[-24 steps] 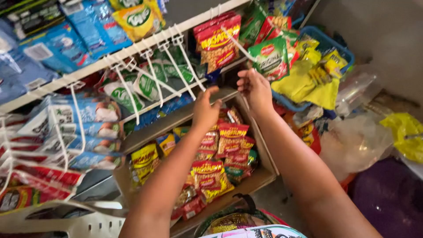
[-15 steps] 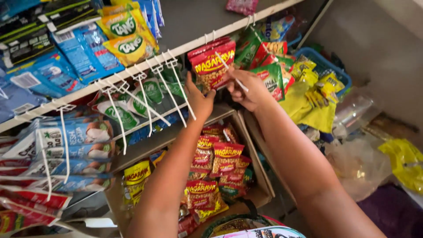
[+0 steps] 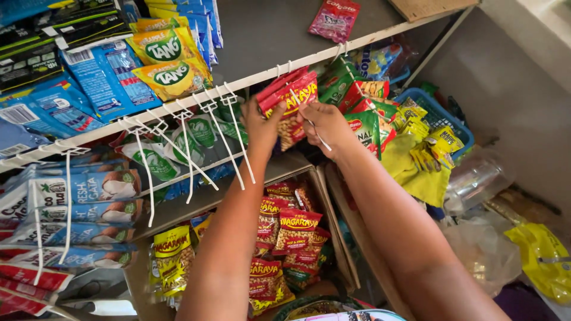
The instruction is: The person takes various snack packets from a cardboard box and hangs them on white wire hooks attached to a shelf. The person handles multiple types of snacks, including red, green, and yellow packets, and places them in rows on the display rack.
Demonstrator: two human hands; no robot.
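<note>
Between both hands, at the shelf edge: red snack packets on a white hook. L hand pinches packets' left side; R hand grips hook. Empty hooks left of L hand; green packets right of R. Packets hang tilted, long axis down-left.

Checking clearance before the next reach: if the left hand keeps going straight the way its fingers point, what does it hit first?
The left hand points up and away, already touching the red snack packets on a white peg hook. Beyond them, probably the white shelf edge; depth is unclear.
</note>
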